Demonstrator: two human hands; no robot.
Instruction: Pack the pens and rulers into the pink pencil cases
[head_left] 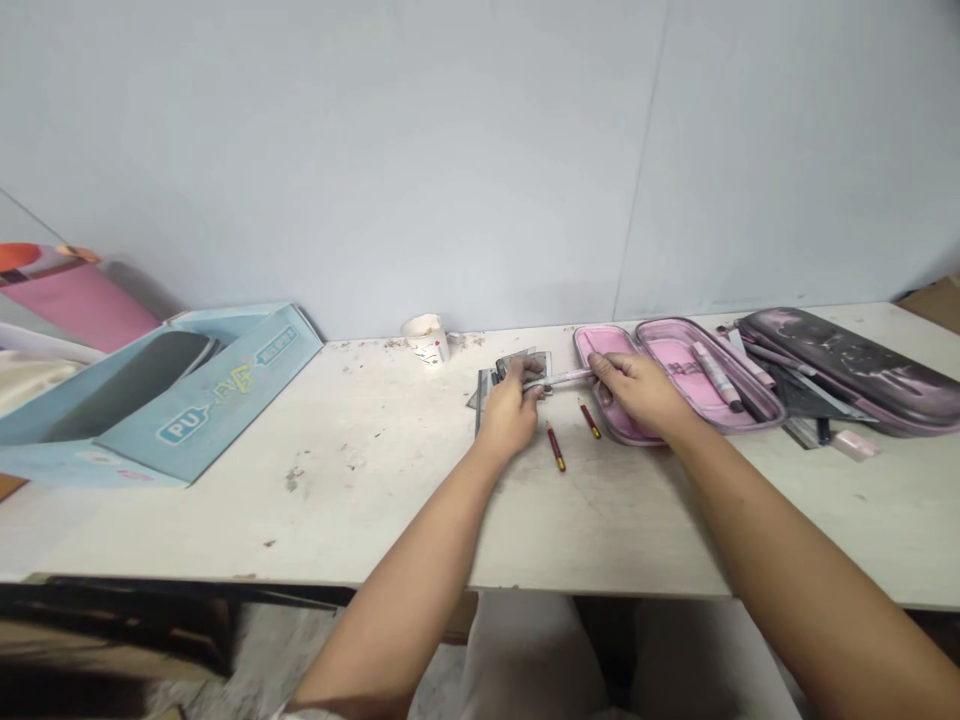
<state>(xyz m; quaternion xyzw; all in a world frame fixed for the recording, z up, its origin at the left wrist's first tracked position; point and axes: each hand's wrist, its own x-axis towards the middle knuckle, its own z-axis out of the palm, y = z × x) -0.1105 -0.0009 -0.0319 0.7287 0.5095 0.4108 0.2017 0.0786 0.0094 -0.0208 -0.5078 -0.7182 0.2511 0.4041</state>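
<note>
Two hands, left hand (510, 408), right hand (634, 392), pink pen (562, 377) held between them

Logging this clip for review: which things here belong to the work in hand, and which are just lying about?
In the work: left hand, right hand, slim pink pen, open pink zip pencil case.

Lying about: two short red pencils, white printed cup, pale blue printed cardboard box.

White scuffed work table (360, 510). L end: blue printed cardboard box (214, 400) lying flat-ish. Back edge: small white cup (426, 338). Mid: set square (480, 405), 2 red pencils (556, 447) just in front. R: open pink pencil case (679, 370) w/ dark cover (847, 365), pink eraser (855, 444) beside it.
</note>
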